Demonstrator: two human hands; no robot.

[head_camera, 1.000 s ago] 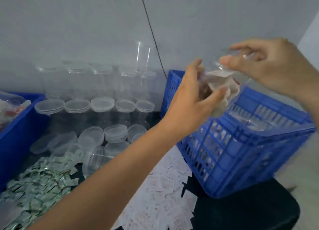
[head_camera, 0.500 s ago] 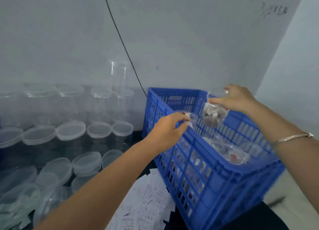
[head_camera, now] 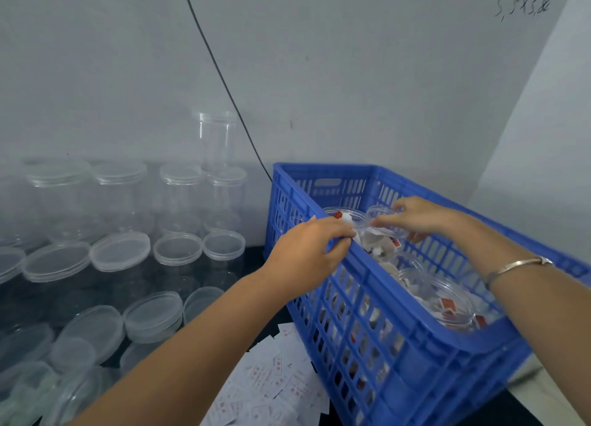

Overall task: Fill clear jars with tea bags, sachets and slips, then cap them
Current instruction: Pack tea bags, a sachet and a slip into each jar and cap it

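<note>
Now that the jar (head_camera: 380,246) sits lower, inside the crate (head_camera: 399,355), right hand (head_camera: 419,217) grips its top; left hand (head_camera: 307,249) curls beside, I cannot tell on what.

A dark handwritten scrawl (head_camera: 522,8) on the wall (head_camera: 319,73) (upper right) is illegible; red print on the white slips (head_camera: 275,390) is too small to read.

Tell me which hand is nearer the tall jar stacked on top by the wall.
Left. The left hand is at the blue crate's near wall, right of the tall jar; the right hand is farther right, holding a filled jar over it.
</note>
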